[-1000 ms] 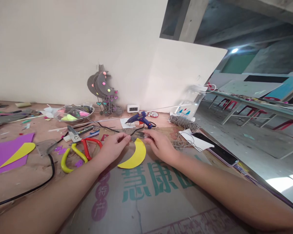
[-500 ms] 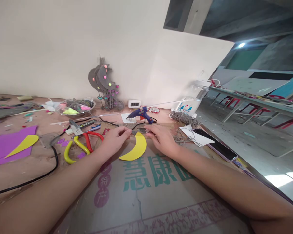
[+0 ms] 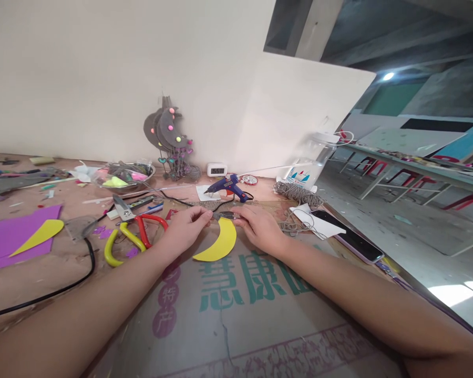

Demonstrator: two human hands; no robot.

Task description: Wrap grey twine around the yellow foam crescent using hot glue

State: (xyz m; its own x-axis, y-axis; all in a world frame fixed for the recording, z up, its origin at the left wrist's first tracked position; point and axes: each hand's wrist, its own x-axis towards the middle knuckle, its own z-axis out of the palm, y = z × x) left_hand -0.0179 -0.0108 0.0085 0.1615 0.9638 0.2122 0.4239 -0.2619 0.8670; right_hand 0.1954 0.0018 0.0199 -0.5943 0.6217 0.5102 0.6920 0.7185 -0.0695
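A yellow crescent [image 3: 222, 242] lies on the printed board [image 3: 189, 336], its upper end between my two hands. Just above that end is a small dark grey piece [image 3: 224, 215], stretching from one hand's fingertips to the other's. My left hand [image 3: 191, 223] pinches its left end between thumb and forefinger. The fingers of my right hand [image 3: 258, 223] are bent together at its right end. Behind the hands a blue glue gun [image 3: 229, 186] stands on a white paper piece [image 3: 207, 193].
Left are red-handled scissors [image 3: 142, 231], yellow-handled pliers [image 3: 111, 247], purple sheets [image 3: 19, 236] and a bowl [image 3: 152, 170]. Right are grey yarn [image 3: 299, 192], a phone [image 3: 355, 241] and a plastic jar [image 3: 319, 152]. A grey moon ornament [image 3: 167, 131] hangs behind, near a small clock [image 3: 217, 169].
The whole view has shifted down slightly. Both hands keep nearly the same pose at the dark grey piece, and the crescent stays in place on the board.
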